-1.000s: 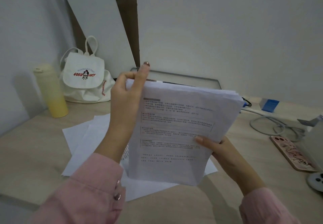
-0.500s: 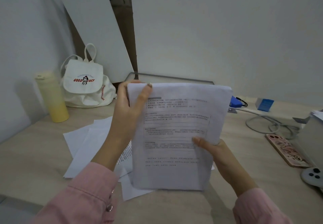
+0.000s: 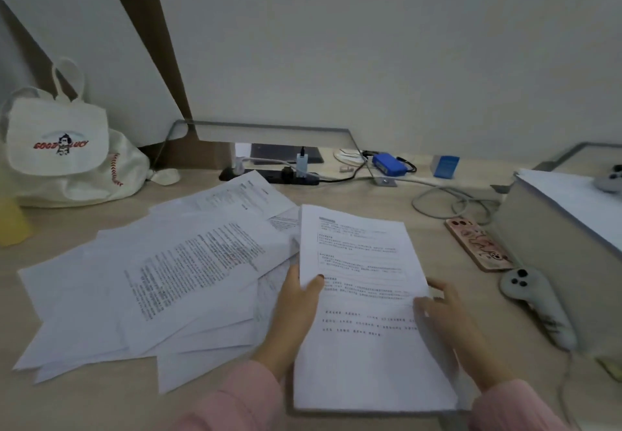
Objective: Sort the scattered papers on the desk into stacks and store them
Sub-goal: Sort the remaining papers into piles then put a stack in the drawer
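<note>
- Nearest you, your 2 pink sleeves (image 3: 235,400) come in from the bottom edge; your left hand (image 3: 296,309) grips the left edge of the stack of papers (image 3: 367,356), thumb on the top sheet; your right hand (image 3: 447,316) holds the right edge, blurred, fingers partly under the sheets
- The stack sits between both hands, low over the bench (image 3: 101,407); whether its near edge touches the wood I cannot tell; its top page carries printed text
- Just left of the stack, the scattered papers (image 3: 175,282) lie fanned and overlapping on the bench, some printed, some blank; the stack's far left corner overlaps them
- To your right, a white controller (image 3: 535,299) lies beside a grey box (image 3: 552,255); a phone in a pink case (image 3: 478,243) lies just beyond it, near a coiled grey cable (image 3: 451,205)
- Far left, a yellow bottle (image 3: 10,222) at the frame edge; behind it a white bag (image 3: 67,151) printed "GOOD LUCK"
- Farthest back, by the wall, a black power strip (image 3: 279,174), a blue pack (image 3: 390,164) and a small blue box (image 3: 446,166)
</note>
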